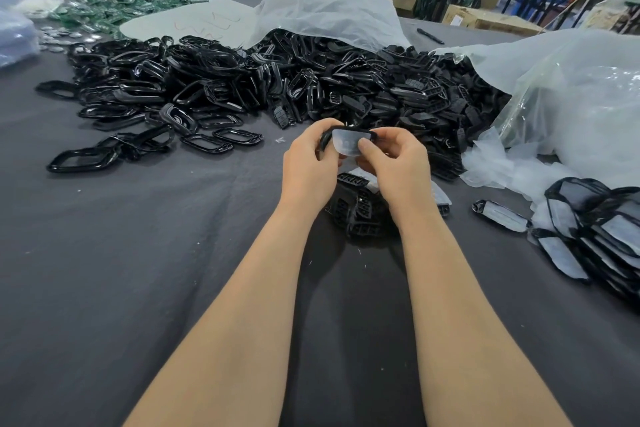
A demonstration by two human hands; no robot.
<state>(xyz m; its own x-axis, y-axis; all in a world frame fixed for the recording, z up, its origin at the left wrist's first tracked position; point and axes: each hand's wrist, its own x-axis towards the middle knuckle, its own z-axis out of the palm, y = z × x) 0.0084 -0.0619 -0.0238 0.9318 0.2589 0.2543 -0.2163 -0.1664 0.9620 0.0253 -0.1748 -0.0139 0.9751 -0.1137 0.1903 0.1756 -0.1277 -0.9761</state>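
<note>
Both hands meet above the middle of the worktop (138,253). The left hand (308,163) curls round one black frame (325,141), and the right hand (391,163) pinches a clear sheet (346,144) against it with the thumb. There is room to move near and left of the arms. Beyond the hands, a heap of black frames (242,80) is too dense to count. A small pile of black parts (356,215) is half hidden under the wrists. A stack of covered frames (606,229) is cut off at the right edge. One pen (430,36) lies far right.
</note>
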